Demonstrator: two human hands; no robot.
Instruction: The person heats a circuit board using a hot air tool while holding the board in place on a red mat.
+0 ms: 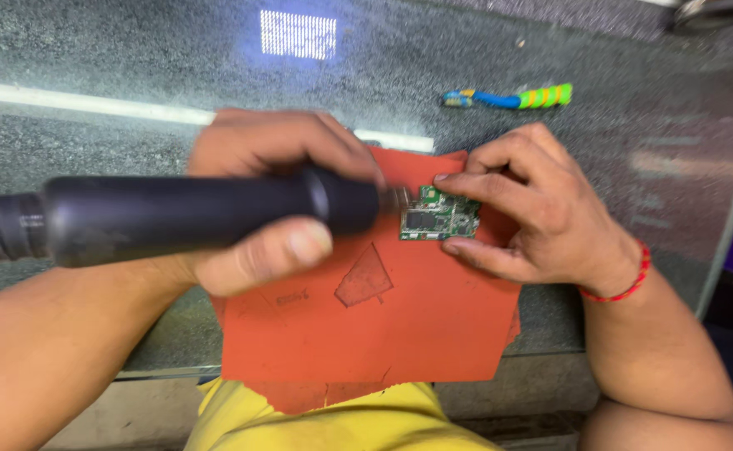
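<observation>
My left hand (266, 200) is wrapped around a thick black hot-air tool (174, 219) lying across the view, its metal nozzle pointing right at a small green circuit board (438, 219). The board rests on an orange-red mat (383, 326). My right hand (533, 205), with a red thread band on the wrist, pinches the board between forefinger at its top edge and thumb at its lower right corner. The nozzle tip is right at the board's left edge; contact cannot be told.
The mat lies on a dark speckled glass counter (133, 58). A blue and green toothbrush (513, 98) lies further back. The counter's front edge runs just below the mat, and my yellow shirt (341, 422) shows beneath it.
</observation>
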